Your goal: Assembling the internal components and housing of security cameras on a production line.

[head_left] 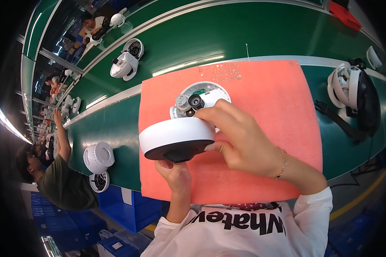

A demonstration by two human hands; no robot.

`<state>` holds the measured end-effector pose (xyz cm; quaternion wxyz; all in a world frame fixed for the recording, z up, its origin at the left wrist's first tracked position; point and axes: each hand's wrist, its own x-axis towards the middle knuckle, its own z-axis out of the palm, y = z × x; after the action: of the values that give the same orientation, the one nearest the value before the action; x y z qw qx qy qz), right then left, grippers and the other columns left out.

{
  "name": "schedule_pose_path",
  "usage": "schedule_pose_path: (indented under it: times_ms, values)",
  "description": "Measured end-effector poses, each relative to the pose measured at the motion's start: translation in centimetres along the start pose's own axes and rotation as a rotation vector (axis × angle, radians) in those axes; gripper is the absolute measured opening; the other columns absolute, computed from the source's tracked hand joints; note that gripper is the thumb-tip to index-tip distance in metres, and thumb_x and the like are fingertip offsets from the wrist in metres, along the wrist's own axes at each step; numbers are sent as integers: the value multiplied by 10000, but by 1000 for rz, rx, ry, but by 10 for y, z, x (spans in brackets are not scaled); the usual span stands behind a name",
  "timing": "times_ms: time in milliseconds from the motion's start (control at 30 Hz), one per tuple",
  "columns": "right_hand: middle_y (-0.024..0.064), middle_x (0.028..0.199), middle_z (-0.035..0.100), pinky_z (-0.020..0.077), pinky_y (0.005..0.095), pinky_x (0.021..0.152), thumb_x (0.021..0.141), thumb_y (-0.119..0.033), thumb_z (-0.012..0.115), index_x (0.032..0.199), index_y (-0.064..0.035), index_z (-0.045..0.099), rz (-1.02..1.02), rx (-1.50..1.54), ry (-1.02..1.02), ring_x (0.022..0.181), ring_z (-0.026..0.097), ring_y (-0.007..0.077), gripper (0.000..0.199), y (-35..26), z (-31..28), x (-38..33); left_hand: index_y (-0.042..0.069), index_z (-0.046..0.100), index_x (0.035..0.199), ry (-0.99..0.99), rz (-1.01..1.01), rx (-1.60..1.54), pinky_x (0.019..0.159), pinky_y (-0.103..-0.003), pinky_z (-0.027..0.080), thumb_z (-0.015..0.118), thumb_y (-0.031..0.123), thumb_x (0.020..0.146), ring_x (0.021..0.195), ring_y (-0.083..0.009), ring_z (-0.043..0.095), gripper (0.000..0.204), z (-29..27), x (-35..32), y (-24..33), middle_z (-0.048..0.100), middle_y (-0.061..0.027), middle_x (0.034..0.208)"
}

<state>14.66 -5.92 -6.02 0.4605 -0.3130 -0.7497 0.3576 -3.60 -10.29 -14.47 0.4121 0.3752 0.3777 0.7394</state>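
Observation:
A round white camera housing with a black front face (176,132) is held tilted over the pink foam mat (278,98). My right hand (244,139) grips its right edge, with the thumb at the black face and the fingers over the white rim. From below, my left hand (174,173) holds the underside of the black face; most of its fingers are hidden behind the housing. Just beyond lies an opened white camera shell (221,92), with a black lens (196,101), a grey round motor (182,102) and a green circuit board showing. I cannot tell whether the two parts are joined.
Rows of small screws (227,72) lie along the mat's far edge. White camera units stand at left (98,157), far left (126,64) and right (344,85), the last beside a black bag-like thing (369,103). A co-worker (62,182) reaches in at left, above blue bins (131,207).

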Motion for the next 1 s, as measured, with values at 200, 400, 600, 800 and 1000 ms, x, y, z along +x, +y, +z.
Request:
schedule_pose_path:
  times_ms: [200, 400, 600, 800, 1000]
  values:
    - [138, 867, 467, 450, 351, 644, 608, 122, 579, 1076, -25, 474, -12, -12, 70, 754, 515, 310, 502, 4, 7, 1, -18, 356, 1184, 11, 22, 18, 841, -343, 458, 737, 170, 708, 1037, -215, 487, 637, 6, 2, 4, 454, -119, 1153]
    - [147, 925, 450, 501, 369, 609, 632, 160, 524, 1113, -12, 451, -17, -84, -48, 773, 546, 333, 516, -3, 1, 3, -6, 344, 1194, -9, -86, -76, 879, -366, 440, 741, 173, 703, 1056, -223, 481, 656, 2, 0, 7, 448, -118, 1158]
    - [146, 910, 458, 454, 361, 657, 590, 130, 595, 1091, -29, 443, 1, -63, 17, 802, 518, 323, 547, 2, 5, -1, -10, 344, 1193, 5, 7, -7, 876, -362, 435, 742, 192, 705, 1052, -221, 479, 661, 3, 1, 5, 447, -118, 1164]
    - [146, 905, 467, 471, 345, 696, 601, 112, 622, 1104, -22, 428, 8, 3, 15, 830, 529, 318, 556, 6, 7, 2, -18, 345, 1193, 15, 11, 28, 861, -339, 436, 735, 197, 714, 1049, -211, 472, 654, 4, 2, 8, 446, -123, 1161]
    - [161, 989, 506, 480, 360, 747, 615, 106, 640, 1182, -50, 365, -47, 14, -11, 889, 565, 320, 649, 10, 10, 0, -23, 356, 1190, -16, -81, -46, 863, -335, 437, 730, 198, 718, 1047, -213, 474, 642, 5, 0, 9, 449, -121, 1150]
